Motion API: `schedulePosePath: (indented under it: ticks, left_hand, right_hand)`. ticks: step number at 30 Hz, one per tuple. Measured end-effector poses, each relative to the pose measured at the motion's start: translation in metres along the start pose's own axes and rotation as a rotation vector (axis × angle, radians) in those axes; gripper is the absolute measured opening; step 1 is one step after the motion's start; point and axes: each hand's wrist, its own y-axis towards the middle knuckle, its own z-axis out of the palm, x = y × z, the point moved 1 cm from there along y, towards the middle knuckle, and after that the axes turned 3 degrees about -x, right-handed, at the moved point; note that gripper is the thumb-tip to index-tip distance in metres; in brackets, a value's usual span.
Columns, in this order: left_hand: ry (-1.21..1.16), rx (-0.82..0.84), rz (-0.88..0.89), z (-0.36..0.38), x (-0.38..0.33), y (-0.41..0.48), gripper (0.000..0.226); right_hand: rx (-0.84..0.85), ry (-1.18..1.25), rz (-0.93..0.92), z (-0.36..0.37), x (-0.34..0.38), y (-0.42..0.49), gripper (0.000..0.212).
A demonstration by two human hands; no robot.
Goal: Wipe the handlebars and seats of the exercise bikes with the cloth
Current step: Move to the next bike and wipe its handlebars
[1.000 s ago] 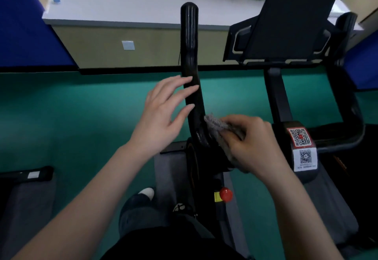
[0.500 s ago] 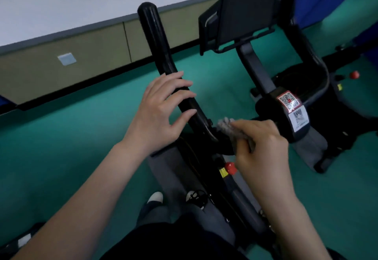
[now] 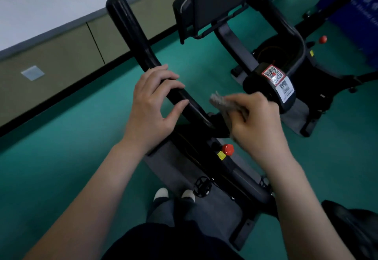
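We stand over a black exercise bike (image 3: 235, 169) on a green floor (image 3: 61, 167), and our white-toed shoes (image 3: 161, 193) show beside its pedal (image 3: 202, 186). Our left hand (image 3: 152, 106) rests on the long black handlebar (image 3: 131, 28), about halfway along it. Its fingers (image 3: 163, 75) lie nearly straight across the top of the bar, and the thumb is spread apart from them with its tip at the bar's near edge.

Our right hand (image 3: 257, 120) holds the grey cloth (image 3: 221, 102), fingers curled tight round it, so that one loose end sticks out toward the left hand. The cloth sits just beside the lower end of the handlebar, where the bar meets the frame. It is blurred, and we cannot tell whether it touches the bar.

Below the cloth, a red knob (image 3: 227, 149) stands on the frame. To the right is a second bike (image 3: 286, 35) with QR labels (image 3: 274, 73) on its housing
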Motion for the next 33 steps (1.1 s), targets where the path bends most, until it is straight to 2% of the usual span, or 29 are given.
schedulePosePath:
  ticks: [2,7,10,14,18,20,24,27,30,33]
  left_hand:
    - [-0.005,-0.005,0.01,0.001,0.0,0.0,0.027]
    - [-0.011,-0.006,-0.003,0.001,-0.001,0.0,0.027]
    - [-0.022,-0.01,-0.015,0.002,-0.002,-0.001,0.027]
    - [-0.028,-0.017,-0.03,0.002,-0.003,-0.001,0.026]
    - [-0.029,-0.023,-0.042,0.003,-0.006,-0.002,0.025]
    - [-0.03,-0.025,-0.043,0.002,-0.006,-0.001,0.024]
    - [-0.027,-0.024,-0.051,0.001,-0.007,-0.001,0.024]
    - [-0.034,-0.03,-0.074,0.002,-0.009,-0.003,0.023]
    - [-0.027,-0.04,-0.074,0.002,-0.012,-0.003,0.023]
    - [-0.018,-0.034,-0.077,0.002,-0.014,0.0,0.023]
  right_hand:
    - [0.054,0.023,0.005,0.006,0.007,0.018,0.029]
    - [0.389,-0.11,-0.03,0.009,0.007,0.034,0.03]
    - [0.467,-0.245,-0.116,-0.005,-0.004,0.033,0.036]
    - [0.332,-0.344,-0.112,-0.015,-0.025,0.038,0.035]
    - [0.101,-0.153,-0.18,-0.006,-0.017,0.022,0.026]
    - [0.082,-0.054,-0.228,0.005,-0.01,0.005,0.025]
    - [-0.008,0.082,-0.176,0.009,-0.025,-0.014,0.03]
    - [-0.218,0.113,-0.145,0.007,-0.03,-0.029,0.03]
    - [-0.419,0.227,-0.251,0.028,-0.016,-0.048,0.025]
    - [-0.423,0.316,-0.371,0.062,-0.002,-0.056,0.022]
